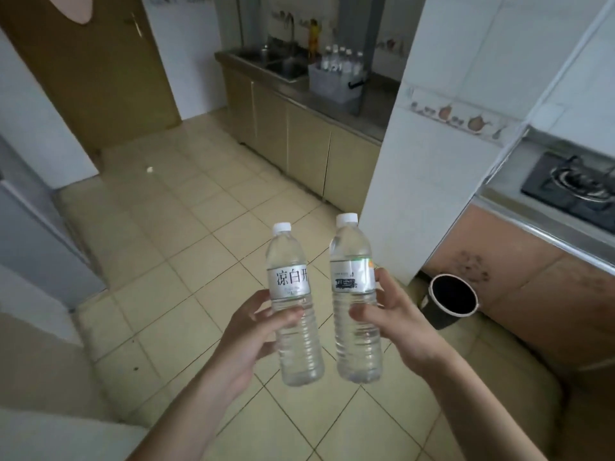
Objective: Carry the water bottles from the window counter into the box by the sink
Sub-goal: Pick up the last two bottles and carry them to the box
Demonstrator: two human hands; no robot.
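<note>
Currently L hand (248, 341) grips one bottle (294, 311), R hand (396, 324) another (356, 304), mid-body; full, heavyish, slick plastic, ribbed waist best hold.

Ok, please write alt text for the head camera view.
A person's left hand and right hand each hold an upright capped water bottle above a tiled floor. Ahead, a box with more bottles stands beside the sink.

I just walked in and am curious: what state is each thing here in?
Left hand: closed around a clear capped water bottle, upright.
Right hand: closed around a second clear capped bottle, upright.
Grey box by the sink: open, several bottles standing inside.
Black bin: uncovered.
Brown door: shut.
</note>
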